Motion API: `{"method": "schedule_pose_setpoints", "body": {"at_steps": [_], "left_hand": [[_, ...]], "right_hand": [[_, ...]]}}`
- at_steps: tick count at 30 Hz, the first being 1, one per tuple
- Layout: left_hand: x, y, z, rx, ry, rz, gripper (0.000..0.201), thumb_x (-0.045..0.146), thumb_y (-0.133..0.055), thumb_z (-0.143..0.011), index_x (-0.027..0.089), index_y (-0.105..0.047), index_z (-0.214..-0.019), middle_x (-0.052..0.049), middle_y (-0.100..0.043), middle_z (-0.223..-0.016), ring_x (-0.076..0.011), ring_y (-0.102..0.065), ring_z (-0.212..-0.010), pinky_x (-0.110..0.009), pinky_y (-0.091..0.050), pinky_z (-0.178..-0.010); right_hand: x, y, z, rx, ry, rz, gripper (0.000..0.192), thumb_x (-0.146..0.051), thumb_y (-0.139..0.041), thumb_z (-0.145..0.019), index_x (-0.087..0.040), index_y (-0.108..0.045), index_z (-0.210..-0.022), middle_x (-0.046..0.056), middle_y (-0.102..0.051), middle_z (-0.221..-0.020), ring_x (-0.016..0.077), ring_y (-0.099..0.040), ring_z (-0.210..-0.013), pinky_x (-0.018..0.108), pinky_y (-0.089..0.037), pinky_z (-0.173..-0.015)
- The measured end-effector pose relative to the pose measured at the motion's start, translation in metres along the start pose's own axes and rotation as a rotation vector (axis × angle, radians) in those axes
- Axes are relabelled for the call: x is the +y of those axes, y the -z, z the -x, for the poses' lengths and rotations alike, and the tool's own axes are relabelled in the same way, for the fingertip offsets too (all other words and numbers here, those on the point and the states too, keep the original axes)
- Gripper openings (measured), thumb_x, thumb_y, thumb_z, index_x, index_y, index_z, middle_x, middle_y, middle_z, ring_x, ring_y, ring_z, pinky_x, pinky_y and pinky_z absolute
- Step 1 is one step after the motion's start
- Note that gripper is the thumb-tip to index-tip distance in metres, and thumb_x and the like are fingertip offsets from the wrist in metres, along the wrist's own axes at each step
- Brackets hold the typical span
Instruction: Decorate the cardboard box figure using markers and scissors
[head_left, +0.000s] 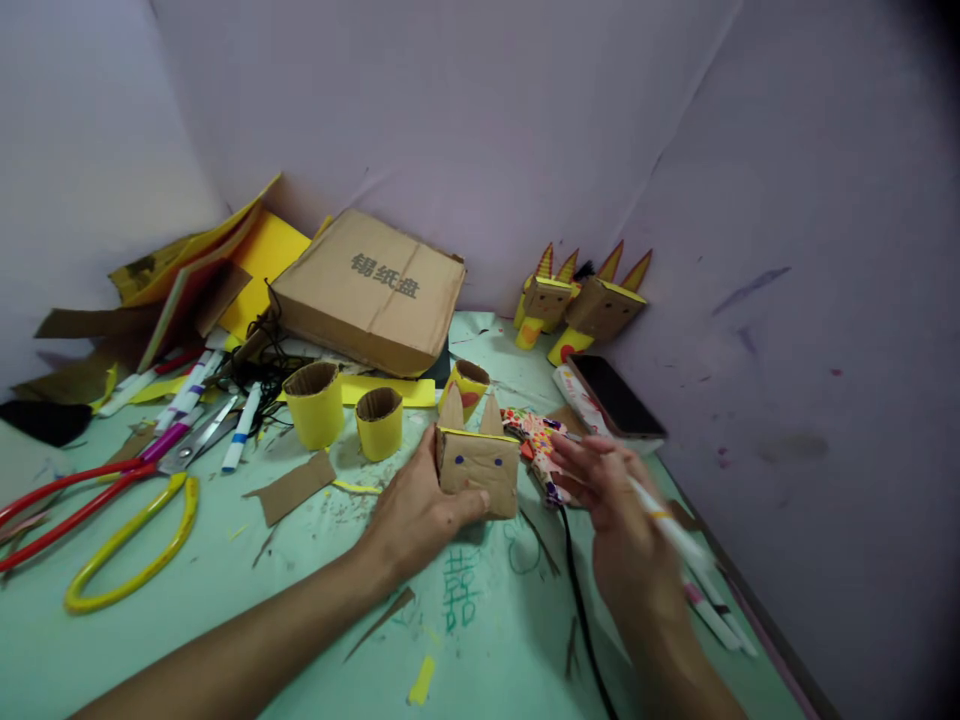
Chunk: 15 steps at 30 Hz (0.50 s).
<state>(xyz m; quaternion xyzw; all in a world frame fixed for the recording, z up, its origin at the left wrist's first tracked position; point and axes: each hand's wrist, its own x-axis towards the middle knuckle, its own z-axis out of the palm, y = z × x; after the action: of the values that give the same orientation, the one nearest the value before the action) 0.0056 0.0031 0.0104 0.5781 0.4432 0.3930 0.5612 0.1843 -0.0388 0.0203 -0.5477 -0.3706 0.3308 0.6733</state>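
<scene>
Head view shows a pale green table (510, 670), which carries many craft things. At the back of it lies a big cardboard box (367, 290), tilted, with printed characters on its top. On the left side are scissors (182, 457) with red and yellow handles, and their blades are apart. The left hand (416, 500) pinches a cardboard head (476, 480) near the middle of the table, the thumb pressed on its front and the other fingers behind it. The right hand (622, 520) has its fingers bent around a white marker; it is blurred, so I cannot tell the exact grip. Two horned figures (606, 305) stand at the back right, close to the wall. In front of them is a dark phone (611, 395). Two yellow cups (313, 415) stand upright to the left of the cardboard head, which has two pointed ears and two blue dots. The white marker (671, 525) points toward a patterned object (540, 440). Smallest is a yellow scrap (421, 680) near the lower edge.
</scene>
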Motion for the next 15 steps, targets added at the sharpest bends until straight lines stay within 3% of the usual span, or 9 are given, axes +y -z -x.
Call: {"method": "schedule_pose_setpoints", "body": {"at_steps": [2,3,5,10,15], "left_hand": [[-0.002,0.000,0.000,0.004,0.010,-0.007,0.066,0.025,-0.072,-0.069,0.018,-0.050,-0.130,-0.012,-0.070,-0.119,-0.0328,-0.067,-0.103,-0.045,-0.053,-0.091],[-0.003,0.000,-0.001,0.010,0.012,-0.012,0.066,0.026,-0.072,-0.070,0.018,-0.049,-0.131,-0.012,-0.070,-0.120,-0.0326,-0.067,-0.103,-0.045,-0.053,-0.090],[-0.005,-0.001,-0.001,0.026,0.015,-0.028,0.064,0.027,-0.072,-0.070,0.020,-0.050,-0.130,-0.011,-0.070,-0.120,-0.0322,-0.068,-0.103,-0.045,-0.053,-0.090],[-0.008,-0.001,0.000,0.037,-0.018,-0.053,0.060,0.029,-0.072,-0.073,0.023,-0.052,-0.129,-0.008,-0.070,-0.121,-0.0318,-0.067,-0.107,-0.043,-0.053,-0.091],[-0.010,0.000,0.001,0.071,-0.040,-0.099,0.059,0.031,-0.073,-0.072,0.022,-0.053,-0.127,-0.008,-0.070,-0.121,-0.0321,-0.066,-0.108,-0.042,-0.053,-0.091]], "right_hand": [[-0.017,0.002,-0.001,-0.046,-0.014,-0.108,0.044,-0.062,-0.057,-0.084,-0.022,-0.067,-0.097,0.003,-0.073,-0.071,0.0183,-0.065,-0.063,0.031,-0.052,-0.062],[-0.023,0.001,0.000,-0.078,0.013,-0.120,0.047,-0.063,-0.057,-0.084,-0.020,-0.071,-0.093,0.000,-0.065,-0.055,0.0156,-0.058,-0.052,0.029,-0.050,-0.056],[-0.029,-0.004,0.003,-0.109,0.076,-0.121,0.045,-0.060,-0.061,-0.082,-0.018,-0.076,-0.080,-0.002,-0.054,-0.045,0.0127,-0.050,-0.045,0.024,-0.043,-0.045],[-0.003,-0.015,0.009,-0.156,0.140,-0.176,0.017,-0.036,-0.065,-0.080,-0.022,-0.074,-0.081,-0.002,-0.063,-0.052,0.0123,-0.056,-0.047,0.021,-0.046,-0.046],[0.012,-0.014,0.015,-0.188,0.207,0.099,0.006,-0.023,-0.068,-0.070,-0.020,-0.069,-0.075,0.000,-0.068,-0.058,0.0134,-0.059,-0.047,0.021,-0.046,-0.042]]}}
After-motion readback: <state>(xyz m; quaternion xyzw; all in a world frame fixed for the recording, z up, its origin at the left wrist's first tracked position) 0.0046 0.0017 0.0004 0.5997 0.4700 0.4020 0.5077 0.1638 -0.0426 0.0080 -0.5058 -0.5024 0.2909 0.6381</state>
